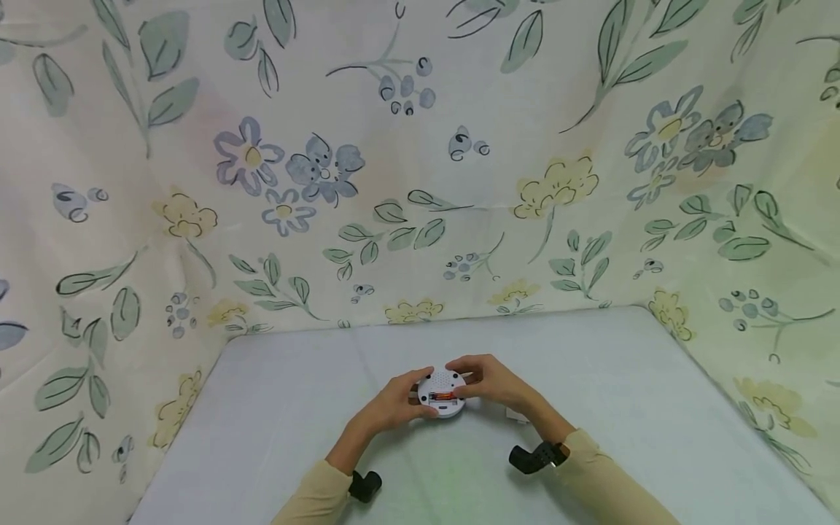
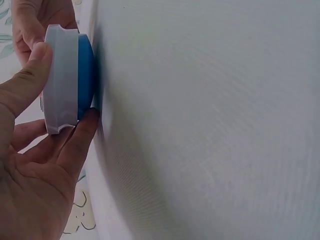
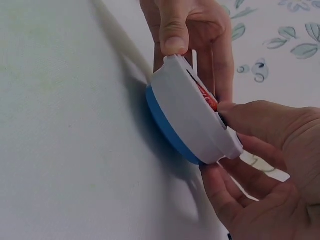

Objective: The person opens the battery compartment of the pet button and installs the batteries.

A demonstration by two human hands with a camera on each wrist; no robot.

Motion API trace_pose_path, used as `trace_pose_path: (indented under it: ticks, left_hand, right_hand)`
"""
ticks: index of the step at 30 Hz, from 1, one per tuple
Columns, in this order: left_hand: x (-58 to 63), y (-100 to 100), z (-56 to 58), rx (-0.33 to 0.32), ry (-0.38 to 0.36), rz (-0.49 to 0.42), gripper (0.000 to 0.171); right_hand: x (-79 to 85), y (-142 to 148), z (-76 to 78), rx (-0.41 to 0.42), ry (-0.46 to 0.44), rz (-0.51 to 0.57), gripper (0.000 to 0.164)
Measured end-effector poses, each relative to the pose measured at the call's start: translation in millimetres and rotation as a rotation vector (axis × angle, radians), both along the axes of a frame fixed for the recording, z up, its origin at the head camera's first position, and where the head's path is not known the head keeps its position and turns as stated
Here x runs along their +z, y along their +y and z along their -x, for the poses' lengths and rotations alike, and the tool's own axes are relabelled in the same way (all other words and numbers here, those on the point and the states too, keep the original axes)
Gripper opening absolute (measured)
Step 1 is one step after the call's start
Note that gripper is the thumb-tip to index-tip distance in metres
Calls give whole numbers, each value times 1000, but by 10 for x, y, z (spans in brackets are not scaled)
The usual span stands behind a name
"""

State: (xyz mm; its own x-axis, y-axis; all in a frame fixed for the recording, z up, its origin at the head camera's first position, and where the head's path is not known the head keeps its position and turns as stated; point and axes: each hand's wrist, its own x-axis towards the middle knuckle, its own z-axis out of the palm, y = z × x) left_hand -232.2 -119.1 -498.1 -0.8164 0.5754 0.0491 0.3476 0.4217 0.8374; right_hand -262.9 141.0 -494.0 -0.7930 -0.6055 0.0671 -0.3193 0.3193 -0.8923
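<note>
A round white device (image 1: pixel 441 380) with a blue underside (image 2: pixel 86 75) is held just over the table, its back turned up. In that back are a patch of small holes and an uncovered battery compartment with red-orange batteries (image 1: pixel 443 397) in it. My left hand (image 1: pixel 392 402) grips the left side of the rim, thumb along the near edge and fingers round the far side. My right hand (image 1: pixel 495 380) holds the right side. Its thumb (image 3: pixel 250 116) presses at the end of a battery (image 3: pixel 208 98), while the other fingers reach under the blue part.
A small white piece (image 1: pixel 516 415) lies on the table by my right forearm. The white-covered table (image 1: pixel 295 379) is bordered at the back and sides by a hanging floral cloth (image 1: pixel 407 182). Black cameras are strapped to both wrists.
</note>
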Motion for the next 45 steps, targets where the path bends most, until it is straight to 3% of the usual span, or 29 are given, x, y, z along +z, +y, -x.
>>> trace_pose_path:
  ticks: [10,17,27,38,45]
  left_hand:
    - [32,32,-8,8,33,6,77]
    - [52,29,-14,33,0,18,78]
    - [18,19,-2,36,-54,-18,82]
    - [-8,13,-27,62,-82,-47,85]
    - [-44,14,-17,80,-89,-57,85]
  right_hand:
    - [-33,-99,8,-59,-54,10,47]
    - [-82,-89,-17,-47,-21,58,50]
    - [-74,138,19,-54,-57,88,45]
    - [14,489,50,-153,36,84,34]
    - [-66,684,89,-154,98,70,31]
